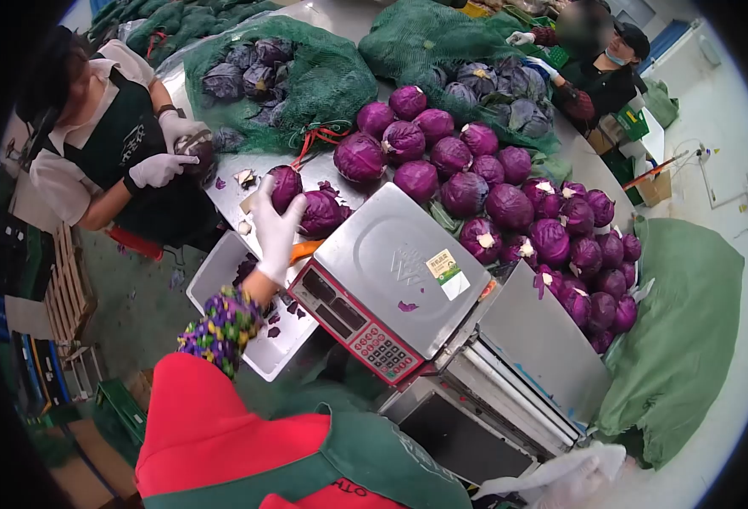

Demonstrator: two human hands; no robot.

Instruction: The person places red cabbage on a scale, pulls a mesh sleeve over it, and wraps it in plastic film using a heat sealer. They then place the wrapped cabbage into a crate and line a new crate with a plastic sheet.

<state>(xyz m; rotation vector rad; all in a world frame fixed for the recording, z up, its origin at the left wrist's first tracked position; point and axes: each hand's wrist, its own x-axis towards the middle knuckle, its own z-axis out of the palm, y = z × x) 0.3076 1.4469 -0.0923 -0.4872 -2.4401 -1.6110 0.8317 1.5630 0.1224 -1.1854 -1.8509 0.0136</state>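
Note:
My left hand, in a white glove, reaches over the table's near edge. Its fingers are spread beside a small red cabbage, and another trimmed cabbage lies just right of them. At the bottom right, my right hand is blurred, with thin whitish plastic film gathered in it; its fingers are mostly hidden. Between my hands stands a scale with a red keypad and a scrap of purple leaf on its plate. A wrapping machine adjoins it.
Many red cabbages are piled behind the scale. Green net sacks lie farther back. A white bin with leaf scraps sits below the table. At left, a co-worker holds a cabbage; another person stands at the back right.

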